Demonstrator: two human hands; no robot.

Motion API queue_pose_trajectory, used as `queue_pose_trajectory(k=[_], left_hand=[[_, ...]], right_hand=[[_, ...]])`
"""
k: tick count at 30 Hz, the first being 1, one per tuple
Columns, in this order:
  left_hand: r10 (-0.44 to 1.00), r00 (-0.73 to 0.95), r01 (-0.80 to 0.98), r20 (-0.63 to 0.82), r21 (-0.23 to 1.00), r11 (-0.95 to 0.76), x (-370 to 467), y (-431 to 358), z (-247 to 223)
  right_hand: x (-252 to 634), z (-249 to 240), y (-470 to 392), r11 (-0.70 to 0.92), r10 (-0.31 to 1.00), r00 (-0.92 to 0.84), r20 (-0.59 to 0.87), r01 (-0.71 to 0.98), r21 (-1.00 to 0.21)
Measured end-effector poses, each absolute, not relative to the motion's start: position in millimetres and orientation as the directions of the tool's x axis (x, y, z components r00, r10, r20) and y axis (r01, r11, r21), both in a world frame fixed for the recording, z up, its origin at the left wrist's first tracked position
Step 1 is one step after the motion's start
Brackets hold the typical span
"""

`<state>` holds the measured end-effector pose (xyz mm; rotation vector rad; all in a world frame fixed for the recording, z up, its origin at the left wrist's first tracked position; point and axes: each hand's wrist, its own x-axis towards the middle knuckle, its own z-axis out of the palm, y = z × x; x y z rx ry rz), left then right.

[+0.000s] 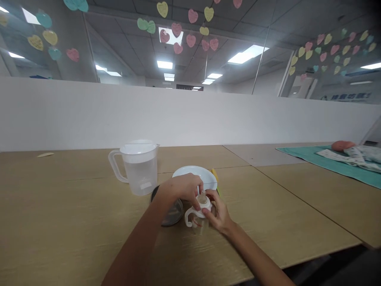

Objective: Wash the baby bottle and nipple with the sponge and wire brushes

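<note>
A clear baby bottle (203, 228) with white side handles and a translucent teat stands on the wooden table in front of me. My left hand (187, 188) reaches over from the left, its fingers and thumb closed around the white collar beside the teat. On the other side, my right hand (219, 211) grips the collar and handle, with the thumb at the front. One curved white handle sticks out to the left, below my left hand. Reddish markings show on the bottle's body. My fingers partly hide the collar.
A dark-rimmed round dish (173, 216) lies under my left forearm. Behind my hands is a white plate (193, 170), with a yellow-handled item (214, 173) beside it. A translucent pitcher (139, 174) stands left. Cloths lie on a teal mat (309, 155) at far right.
</note>
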<state>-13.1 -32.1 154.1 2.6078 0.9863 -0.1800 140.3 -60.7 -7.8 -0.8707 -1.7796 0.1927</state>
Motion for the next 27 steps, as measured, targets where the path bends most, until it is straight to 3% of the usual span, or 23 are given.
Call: queue_pose_trajectory(k=[7, 12, 18, 27], left_hand=[[0.593, 0.768, 0.641, -0.242, 0.272, -0.718, -15, -31, 153], [0.517, 0.834, 0.552, -0.194, 0.242, -0.798, -16, -32, 154], [0.588, 0.796, 0.604, -0.148, 0.264, -0.752, -9, -34, 148], [0.441, 0.879, 0.472, -0.181, 0.206, -0.857, -11, -30, 151]], right_hand=[[132, -33, -50, 0.782, 0.507, -0.07, 0.859, 0.456, -0.425], [131, -44, -45, 0.779, 0.529, -0.013, 0.848, 0.404, -0.48], [131, -48, -43, 0.725, 0.595, 0.04, 0.802, 0.403, -0.558], [133, -50, -40, 0.727, 0.569, 0.06, 0.82, 0.43, -0.536]])
